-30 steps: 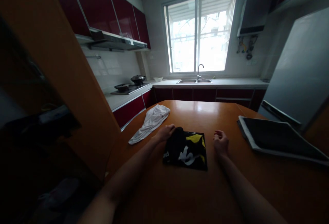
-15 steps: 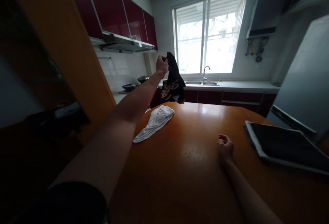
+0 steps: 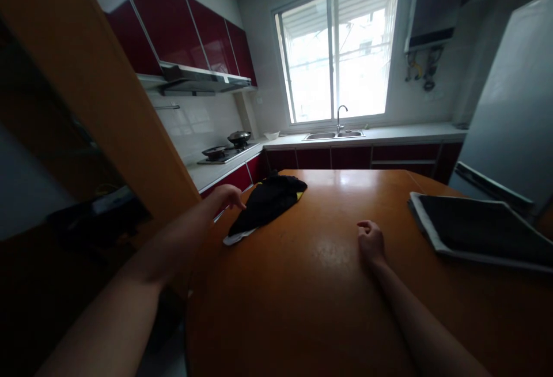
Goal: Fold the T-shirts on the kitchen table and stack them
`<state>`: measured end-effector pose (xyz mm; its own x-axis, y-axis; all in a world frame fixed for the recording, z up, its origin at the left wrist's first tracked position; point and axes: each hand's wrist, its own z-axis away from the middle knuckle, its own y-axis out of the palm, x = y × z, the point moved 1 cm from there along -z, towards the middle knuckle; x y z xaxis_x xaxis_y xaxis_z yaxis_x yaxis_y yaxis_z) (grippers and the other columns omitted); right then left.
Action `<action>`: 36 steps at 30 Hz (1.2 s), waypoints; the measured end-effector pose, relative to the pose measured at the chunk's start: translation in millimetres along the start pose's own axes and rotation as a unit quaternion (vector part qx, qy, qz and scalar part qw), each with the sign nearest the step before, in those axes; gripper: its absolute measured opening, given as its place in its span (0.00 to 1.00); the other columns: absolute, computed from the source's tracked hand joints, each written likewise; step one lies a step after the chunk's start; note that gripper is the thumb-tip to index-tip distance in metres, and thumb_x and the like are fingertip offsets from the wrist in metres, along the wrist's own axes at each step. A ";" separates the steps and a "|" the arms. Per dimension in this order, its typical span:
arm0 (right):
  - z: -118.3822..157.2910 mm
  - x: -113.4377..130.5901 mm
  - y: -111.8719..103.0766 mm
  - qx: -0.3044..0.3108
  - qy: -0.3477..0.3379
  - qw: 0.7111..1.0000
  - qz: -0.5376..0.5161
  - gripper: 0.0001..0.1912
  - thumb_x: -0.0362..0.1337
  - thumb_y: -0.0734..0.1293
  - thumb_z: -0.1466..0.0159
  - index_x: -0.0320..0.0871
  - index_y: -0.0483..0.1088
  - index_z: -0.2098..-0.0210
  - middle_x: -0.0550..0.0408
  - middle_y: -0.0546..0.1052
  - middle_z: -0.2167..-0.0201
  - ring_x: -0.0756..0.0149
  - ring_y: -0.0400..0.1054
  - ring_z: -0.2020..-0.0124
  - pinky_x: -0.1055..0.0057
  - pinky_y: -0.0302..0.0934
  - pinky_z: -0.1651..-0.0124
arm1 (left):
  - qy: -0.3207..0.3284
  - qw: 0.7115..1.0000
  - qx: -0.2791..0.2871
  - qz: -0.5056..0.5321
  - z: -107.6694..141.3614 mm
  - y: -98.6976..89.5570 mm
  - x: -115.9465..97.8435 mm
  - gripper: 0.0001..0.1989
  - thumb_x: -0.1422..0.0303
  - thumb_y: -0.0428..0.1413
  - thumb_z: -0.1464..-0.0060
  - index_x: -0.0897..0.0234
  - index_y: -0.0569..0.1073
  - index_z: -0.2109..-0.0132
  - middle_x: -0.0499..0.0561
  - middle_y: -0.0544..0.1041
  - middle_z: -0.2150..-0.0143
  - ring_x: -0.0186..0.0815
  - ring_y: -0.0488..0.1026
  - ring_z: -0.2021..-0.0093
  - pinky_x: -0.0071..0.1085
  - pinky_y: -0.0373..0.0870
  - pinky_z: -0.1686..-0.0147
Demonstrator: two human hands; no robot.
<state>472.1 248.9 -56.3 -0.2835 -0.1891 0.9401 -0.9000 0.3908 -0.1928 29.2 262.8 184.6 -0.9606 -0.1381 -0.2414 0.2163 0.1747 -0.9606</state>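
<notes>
A black cloth (image 3: 268, 201) with small yellow patches lies in a heap on the wooden table (image 3: 328, 302), near its far left edge. Under it, a corner of the white cloth (image 3: 235, 238) sticks out at the near end; the rest is covered. My left hand (image 3: 231, 197) is just left of the black cloth, with its fingers apart and nothing held. On the table right of the middle rests my right hand (image 3: 370, 241), fingers curled in and nothing visible in them.
A folded dark cloth with a pale border (image 3: 479, 224) lies on the table's right side. An orange wooden post (image 3: 125, 129) stands at the left. Beyond are a stove with pans (image 3: 224, 152) and a sink (image 3: 334, 135).
The black cloth, held up by my left hand before, now lies over the white cloth. My left hand has let go and moved down and left. The view has shifted slightly.
</notes>
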 end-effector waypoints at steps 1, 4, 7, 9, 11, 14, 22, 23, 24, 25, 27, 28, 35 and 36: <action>1.2 0.6 1.3 0.004 -0.004 1.000 0.005 0.15 0.41 0.61 0.47 0.42 0.75 0.66 0.47 0.78 0.69 0.57 0.72 0.69 0.65 0.63 0.64 | -0.006 1.000 0.007 -0.012 6.9 11.7 0.0 0.18 0.53 0.69 0.61 0.63 0.76 0.74 0.54 0.76 0.77 0.43 0.76 0.69 0.32 0.68 0.68; 2.7 3.8 5.2 0.010 -0.013 1.000 0.020 0.14 0.40 0.61 0.47 0.42 0.75 0.67 0.47 0.79 0.68 0.57 0.73 0.67 0.65 0.64 0.63 | -0.004 1.000 0.015 -0.026 23.7 58.4 -18.0 0.14 0.55 0.64 0.53 0.62 0.77 0.71 0.55 0.80 0.70 0.42 0.77 0.66 0.30 0.67 0.67; -9.4 10.7 2.2 0.005 -0.013 0.999 0.042 0.14 0.38 0.60 0.46 0.41 0.76 0.68 0.49 0.79 0.71 0.59 0.73 0.72 0.67 0.65 0.67 | 0.040 0.999 0.013 0.009 41.2 118.2 -57.6 0.10 0.60 0.56 0.43 0.60 0.78 0.63 0.54 0.81 0.63 0.39 0.77 0.63 0.28 0.65 0.67; -28.6 16.8 -11.9 -0.016 -0.012 0.998 0.067 0.14 0.37 0.60 0.45 0.40 0.76 0.67 0.50 0.79 0.73 0.61 0.73 0.73 0.69 0.65 0.68 | 0.069 0.996 0.015 0.047 53.8 156.8 -86.0 0.12 0.62 0.51 0.39 0.61 0.78 0.60 0.53 0.81 0.63 0.37 0.77 0.64 0.27 0.64 0.68; -51.1 22.7 -39.7 -0.058 -0.019 0.993 0.101 0.15 0.36 0.60 0.44 0.39 0.77 0.64 0.48 0.80 0.69 0.60 0.74 0.69 0.68 0.66 0.64 | 0.091 0.992 0.015 0.082 64.6 188.3 -108.4 0.14 0.63 0.48 0.36 0.62 0.77 0.58 0.53 0.81 0.63 0.36 0.77 0.64 0.27 0.65 0.67; -73.9 26.6 -97.7 -0.145 -0.024 0.976 0.160 0.18 0.34 0.60 0.41 0.37 0.76 0.56 0.39 0.78 0.55 0.53 0.71 0.54 0.62 0.62 0.50 | 0.119 0.985 0.013 0.127 73.4 218.1 -124.4 0.14 0.64 0.48 0.37 0.62 0.77 0.58 0.53 0.81 0.63 0.37 0.77 0.65 0.28 0.65 0.67; -75.7 5.1 -167.9 -0.224 0.048 0.897 0.379 0.12 0.33 0.62 0.37 0.37 0.76 0.60 0.34 0.75 0.56 0.41 0.65 0.48 0.46 0.52 0.47 | 0.182 0.959 0.021 0.215 70.5 235.0 -114.9 0.12 0.62 0.51 0.41 0.60 0.78 0.61 0.50 0.79 0.67 0.37 0.75 0.68 0.30 0.65 0.68; -75.7 8.6 -159.9 -0.214 0.035 0.900 0.378 0.12 0.34 0.61 0.36 0.38 0.75 0.60 0.36 0.76 0.56 0.44 0.66 0.50 0.49 0.53 0.48 | 0.184 0.957 0.018 0.223 69.9 235.9 -114.7 0.12 0.61 0.51 0.41 0.60 0.78 0.62 0.49 0.79 0.68 0.37 0.75 0.69 0.30 0.65 0.68; -73.9 14.5 -147.8 -0.200 0.015 0.904 0.376 0.12 0.35 0.61 0.35 0.39 0.75 0.60 0.38 0.76 0.56 0.47 0.67 0.51 0.53 0.55 0.49 | 0.183 0.954 0.012 0.237 69.5 236.6 -115.1 0.13 0.61 0.51 0.41 0.60 0.78 0.61 0.49 0.79 0.69 0.37 0.75 0.69 0.30 0.65 0.68; -69.1 22.1 -131.7 -0.180 -0.014 0.911 0.370 0.12 0.36 0.61 0.34 0.40 0.74 0.59 0.40 0.76 0.57 0.50 0.67 0.52 0.56 0.56 0.50 | 0.181 0.949 0.000 0.258 69.2 236.8 -115.7 0.13 0.61 0.50 0.41 0.60 0.78 0.60 0.49 0.78 0.69 0.37 0.74 0.70 0.30 0.66 0.68; -47.3 40.7 -90.0 -0.108 -0.104 0.929 0.339 0.11 0.37 0.60 0.32 0.41 0.74 0.61 0.44 0.76 0.60 0.54 0.68 0.55 0.62 0.59 0.52 | 0.167 0.934 -0.050 0.311 69.3 235.5 -116.7 0.14 0.61 0.50 0.41 0.60 0.77 0.55 0.49 0.78 0.67 0.37 0.75 0.68 0.30 0.68 0.67; -29.6 50.3 -66.5 -0.053 -0.161 0.936 0.308 0.11 0.36 0.60 0.32 0.42 0.73 0.62 0.45 0.76 0.62 0.56 0.69 0.57 0.63 0.60 0.53 | 0.160 0.923 -0.085 0.339 69.9 234.0 -116.9 0.15 0.61 0.50 0.40 0.61 0.76 0.52 0.50 0.78 0.64 0.37 0.75 0.66 0.30 0.69 0.67; 111.9 91.1 33.9 0.388 -0.472 0.782 0.124 0.07 0.39 0.65 0.32 0.48 0.74 0.57 0.53 0.77 0.58 0.63 0.70 0.57 0.68 0.64 0.52 | 0.301 0.910 -0.072 0.277 85.0 229.3 -118.3 0.22 0.59 0.57 0.40 0.54 0.72 0.40 0.53 0.74 0.48 0.41 0.71 0.49 0.38 0.70 0.48; 117.1 91.8 33.5 0.390 -0.488 0.774 0.104 0.07 0.39 0.65 0.32 0.48 0.74 0.57 0.53 0.77 0.58 0.63 0.70 0.58 0.67 0.64 0.52 | 0.318 0.917 -0.045 0.238 87.6 229.7 -118.8 0.20 0.60 0.59 0.40 0.53 0.75 0.42 0.53 0.74 0.49 0.42 0.70 0.48 0.38 0.68 0.45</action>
<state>377.1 139.2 -9.4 -0.2218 -0.9341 0.2796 -0.6188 -0.0868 -0.7808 208.2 234.0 -19.5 -0.6755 0.5658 -0.4729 0.6491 0.1519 -0.7454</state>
